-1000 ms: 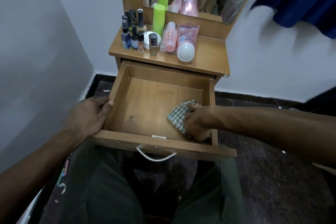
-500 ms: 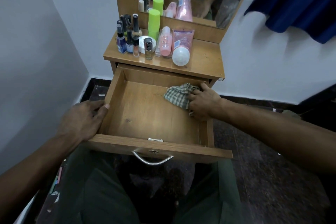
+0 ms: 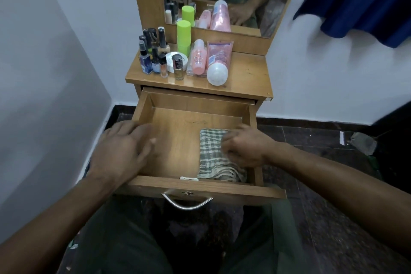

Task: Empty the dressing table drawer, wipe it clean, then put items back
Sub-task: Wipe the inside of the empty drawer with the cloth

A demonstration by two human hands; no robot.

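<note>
Nearest the person's lap, the pulled-out wooden drawer (image 3: 178,151) hangs far out of the dressing table, its curved metal handle (image 3: 186,203) at the front. The left hand (image 3: 121,151) rests over the drawer's left wall with fingers spread and fairly straight, gripping nothing; it is blurred, so how firmly it bears down cannot be told. The right hand (image 3: 242,147) is curled on the green-and-white checked cloth (image 3: 213,153), pressing it onto the drawer floor near the right wall.

The main risk, as I judge it, is weight: with the drawer this far out, hard pressure from either hand could tip it or drag it off its runners. A wide sweep of the cloth could also catch on the small pale latch (image 3: 189,178) at the front edge.

Inside, the drawer is bare apart from the cloth; its brown floor looks smooth, with faint marks near the back.

Farther off, on the bench (image 3: 244,73), stand the dark small bottles (image 3: 153,55), a lime-green cylinder (image 3: 183,35), a pink bottle (image 3: 198,56) and a pink tube with a white cap (image 3: 218,62). They crowd near the front edge, so a jolt to the table could knock them into the drawer.
</note>
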